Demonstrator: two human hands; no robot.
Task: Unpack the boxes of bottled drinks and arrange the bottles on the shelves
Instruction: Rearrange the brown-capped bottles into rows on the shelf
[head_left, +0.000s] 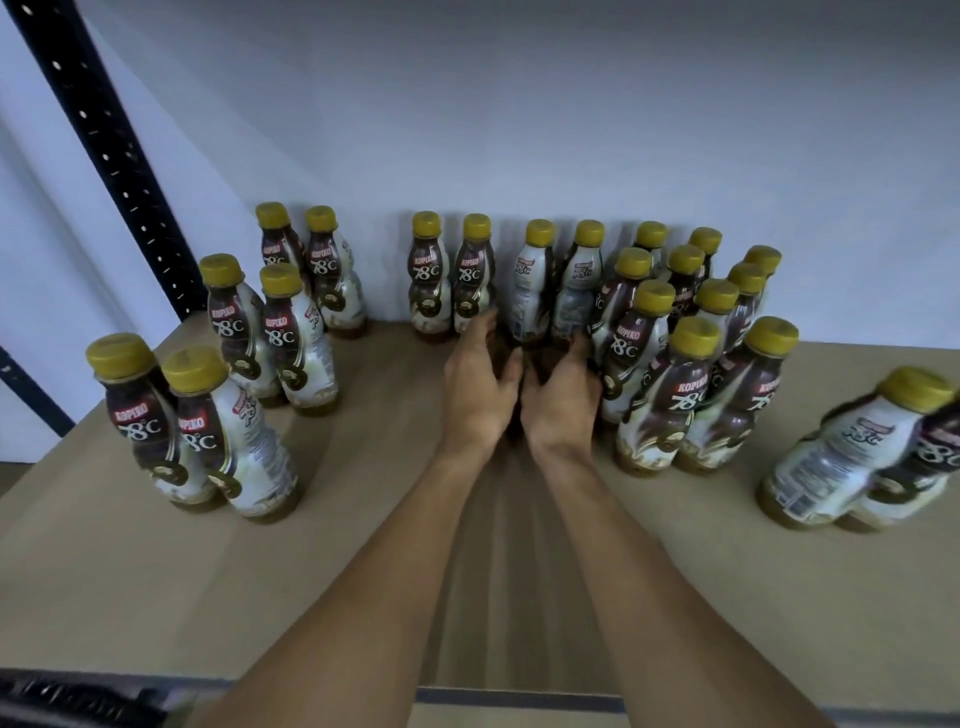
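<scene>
Several brown-and-white coffee drink bottles with yellow caps stand on the tan shelf board (395, 545). My left hand (480, 379) curls round the base of a white-sided bottle (535, 275) in the back row. My right hand (563, 395) curls round the base of the neighbouring bottle (584, 275). Both bottles stand upright against the back wall, and my hands hide their lower parts. A pair of bottles (449, 270) stands just left of my left hand. A dense group of bottles (691, 343) stands right of my right hand.
Three pairs of bottles (275, 322) stand in a diagonal line at the left. Another pair (878, 452) stands near the right edge. A black perforated shelf upright (111, 150) rises at the back left. The pale wall (519, 130) closes the back.
</scene>
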